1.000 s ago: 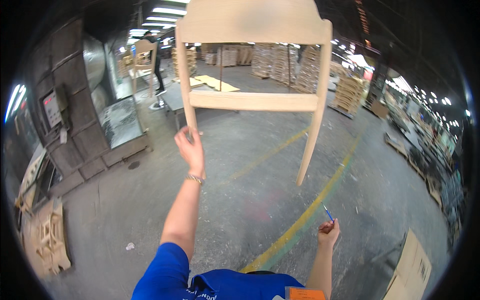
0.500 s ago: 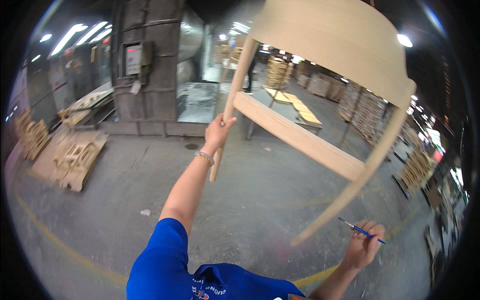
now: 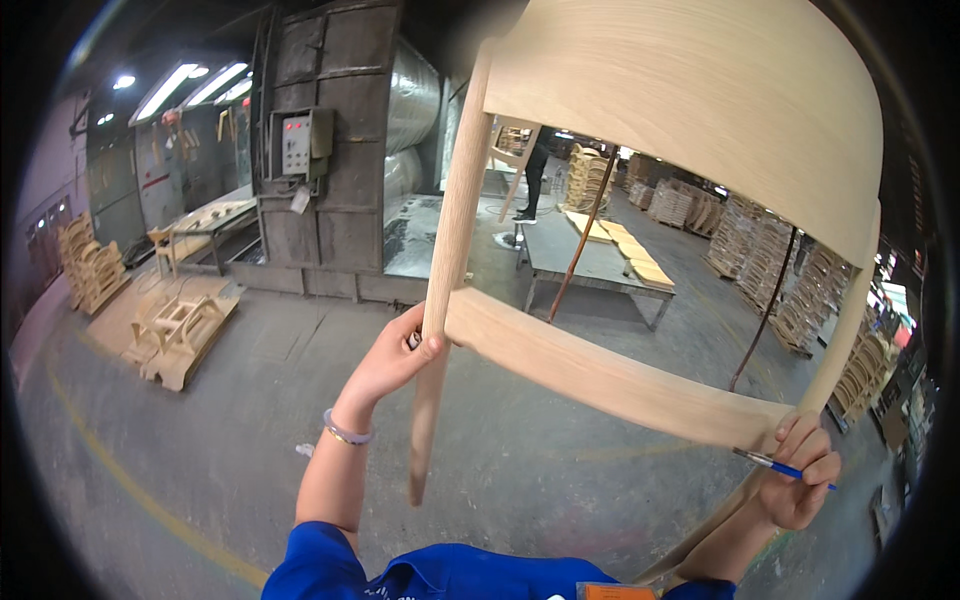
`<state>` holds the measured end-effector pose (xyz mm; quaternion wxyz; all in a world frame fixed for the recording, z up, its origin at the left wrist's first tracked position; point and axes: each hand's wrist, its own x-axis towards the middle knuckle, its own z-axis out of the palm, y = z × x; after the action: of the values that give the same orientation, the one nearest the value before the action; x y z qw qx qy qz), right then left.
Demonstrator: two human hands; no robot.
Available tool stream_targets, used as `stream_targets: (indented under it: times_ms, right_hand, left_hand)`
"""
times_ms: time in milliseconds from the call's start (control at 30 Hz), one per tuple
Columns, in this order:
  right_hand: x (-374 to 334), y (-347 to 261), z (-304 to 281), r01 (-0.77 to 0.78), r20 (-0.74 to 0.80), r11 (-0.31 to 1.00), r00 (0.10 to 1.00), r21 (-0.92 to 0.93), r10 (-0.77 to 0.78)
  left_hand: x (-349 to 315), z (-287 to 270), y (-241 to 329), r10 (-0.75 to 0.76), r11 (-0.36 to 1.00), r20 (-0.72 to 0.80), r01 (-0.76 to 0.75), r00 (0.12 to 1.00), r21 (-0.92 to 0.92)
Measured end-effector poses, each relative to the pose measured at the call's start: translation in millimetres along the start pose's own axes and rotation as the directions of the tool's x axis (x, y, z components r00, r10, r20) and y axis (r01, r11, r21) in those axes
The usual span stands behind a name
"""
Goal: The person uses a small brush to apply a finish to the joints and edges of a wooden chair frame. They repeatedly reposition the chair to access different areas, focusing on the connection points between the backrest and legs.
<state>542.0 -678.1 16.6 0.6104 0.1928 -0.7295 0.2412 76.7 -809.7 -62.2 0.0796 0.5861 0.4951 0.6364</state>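
Note:
A pale wooden chair back [image 3: 690,110], with a broad curved top panel, a crossbar [image 3: 610,365] and two long legs, hangs tilted before me. My left hand [image 3: 398,345] is closed around its left leg [image 3: 455,220], just beside the crossbar's end. My right hand [image 3: 800,475] pinches a thin blue-handled paintbrush [image 3: 785,468]. The brush tip lies close to the crossbar's right end, and the fingers are against the frame there. Below that hand, the forearm partly hides the right leg.
Behind the frame are two thin rods [image 3: 585,240] and a metal table [image 3: 560,252] with yellowish panels. Stacked wooden parts [image 3: 740,235] fill the back right. A dark metal booth with a control box [image 3: 298,142] stands left of centre; wooden frames [image 3: 180,315] lie on a board. Someone's dark-clothed legs [image 3: 535,175] show farther back.
The chair back now appears closer and more upright. My right hand has risen with the paintbrush to the crossbar's right end. My left hand still grips the left leg, now nearer the crossbar.

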Motion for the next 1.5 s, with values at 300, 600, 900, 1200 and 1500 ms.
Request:
stream_targets:
  times_ms: [300, 600, 900, 1200, 1500]
  right_hand:
    - [160.0, -13.6, 44.2, 0.418, 0.35, 0.831, 0.89, -0.366, -0.293]
    - [256.2, 50.9, 101.7, 0.479, 0.457, 0.75, 0.849, -0.457, -0.265]
    - [258.0, 85.8, 107.6, 0.383, 0.399, 0.797, 0.896, -0.468, -0.197]
    - [262.6, 115.5, 122.4, 0.405, 0.358, 0.822, 0.895, -0.4, -0.267]
    - [269.2, 128.7, 136.5, 0.47, 0.356, 0.782, 0.872, -0.41, -0.337]
  left_hand:
    - [53.6, 51.9, 10.9, 0.018, 0.979, -0.07, -0.032, 0.997, -0.2]
    - [49.0, 74.0, 30.4, 0.028, 0.998, -0.052, -0.031, 0.998, -0.052]
    - [49.7, 60.6, 32.7, 0.066, 0.997, -0.126, -0.071, 0.99, -0.036]
    - [45.7, 41.3, 43.3, -0.002, 0.999, -0.121, -0.004, 0.993, -0.05]
    - [50.3, 30.2, 42.9, 0.033, 0.997, -0.06, -0.037, 0.998, -0.067]
